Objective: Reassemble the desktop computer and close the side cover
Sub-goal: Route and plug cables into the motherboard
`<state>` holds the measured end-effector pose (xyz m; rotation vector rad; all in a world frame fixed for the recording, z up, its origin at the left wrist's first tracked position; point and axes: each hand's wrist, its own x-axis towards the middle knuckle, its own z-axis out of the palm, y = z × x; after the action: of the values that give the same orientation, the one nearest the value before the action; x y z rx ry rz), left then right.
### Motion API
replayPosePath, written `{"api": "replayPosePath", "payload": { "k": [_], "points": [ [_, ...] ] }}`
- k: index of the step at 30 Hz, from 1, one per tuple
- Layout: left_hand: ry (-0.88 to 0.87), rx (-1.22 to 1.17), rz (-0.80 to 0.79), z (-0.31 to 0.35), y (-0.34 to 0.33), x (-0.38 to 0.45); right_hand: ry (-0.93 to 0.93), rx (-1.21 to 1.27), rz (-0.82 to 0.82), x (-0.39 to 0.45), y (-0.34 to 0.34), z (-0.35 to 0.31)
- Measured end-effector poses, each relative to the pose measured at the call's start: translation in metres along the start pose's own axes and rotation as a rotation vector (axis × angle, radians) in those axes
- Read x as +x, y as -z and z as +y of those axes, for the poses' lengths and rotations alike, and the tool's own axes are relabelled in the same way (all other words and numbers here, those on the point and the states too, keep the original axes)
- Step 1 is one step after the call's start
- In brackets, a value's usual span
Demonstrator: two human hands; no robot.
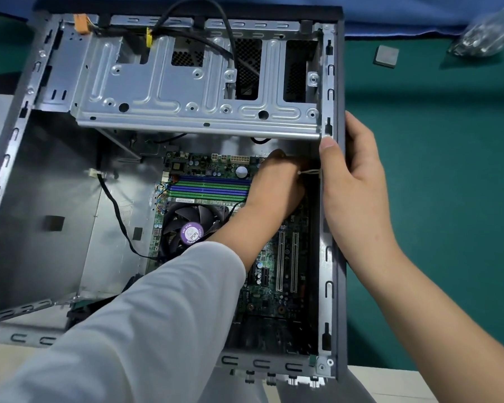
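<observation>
The work is still inside the case — the side cover is not on, so this reads as a wiring or fitting step near the right wall, well before closing up.

Nearest the camera, a grey sleeve (146,321) crosses the lower edge of the computer case (336,257), which lies open side up on a green mat (434,170). The left hand (277,187) reaches across the motherboard (274,286) to its upper right corner, fingers curled downward; it seems to be working at something by a thin pale tie or wire (310,171) beside the case wall, but what the fingers hold is hidden, so I cannot tell whether it grips anything. The right hand (358,181) clasps the right wall of the case, thumb hooked over the inner lip and fingers wrapped on the outside — steadying the chassis.

The next move likely calls for seating or tucking whatever sits in that corner, with care not to snag the tie or press on the board, while the right hand keeps the case from sliding.

Further in, the CPU fan (191,231) with its purple label sits just left of the reaching forearm, and the blue and green memory slots (210,187) lie beyond it. A black cable (114,210) trails along the bare left floor of the case. At the far end the metal drive cage (198,91) spans the case, another black cable looping above it. Beyond the case, on the mat, lie a small square chip (386,55) and a clear plastic bag (489,33).
</observation>
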<state>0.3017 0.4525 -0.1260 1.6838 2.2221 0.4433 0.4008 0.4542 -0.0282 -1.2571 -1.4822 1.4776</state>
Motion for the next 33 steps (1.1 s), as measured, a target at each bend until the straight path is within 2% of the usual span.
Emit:
{"api": "replayPosePath", "payload": {
  "k": [5, 10, 16, 18, 21, 23, 26, 29, 33],
  "points": [
    [-0.082, 0.124, -0.035, 0.000, -0.001, -0.001, -0.007, -0.007, 0.011, 0.001, 0.000, 0.001],
    [-0.017, -0.012, -0.071, 0.006, 0.024, -0.007, -0.014, -0.038, 0.010, 0.000, 0.000, -0.002],
    [0.004, -0.014, -0.271, -0.001, 0.058, -0.026, -0.002, -0.133, 0.028, -0.001, -0.001, -0.009],
    [0.009, -0.029, -0.255, -0.007, 0.068, -0.041, 0.005, -0.236, 0.022, -0.002, -0.002, -0.011],
    [0.039, -0.065, -0.151, -0.021, 0.080, -0.059, 0.044, -0.548, -0.042, -0.001, -0.004, -0.016],
    [0.063, -0.026, -0.091, -0.032, 0.083, -0.064, 0.137, -0.803, -0.124, 0.003, -0.006, -0.021],
    [0.059, -0.013, -0.086, -0.041, 0.083, -0.067, 0.302, -1.110, -0.221, 0.013, -0.012, -0.030],
    [0.051, -0.049, -0.120, -0.042, 0.079, -0.068, 0.307, -1.176, -0.236, 0.018, -0.019, -0.035],
    [0.086, -0.019, -0.150, -0.041, 0.073, -0.062, 0.326, -1.169, -0.165, 0.016, -0.021, -0.029]
  ]
}}
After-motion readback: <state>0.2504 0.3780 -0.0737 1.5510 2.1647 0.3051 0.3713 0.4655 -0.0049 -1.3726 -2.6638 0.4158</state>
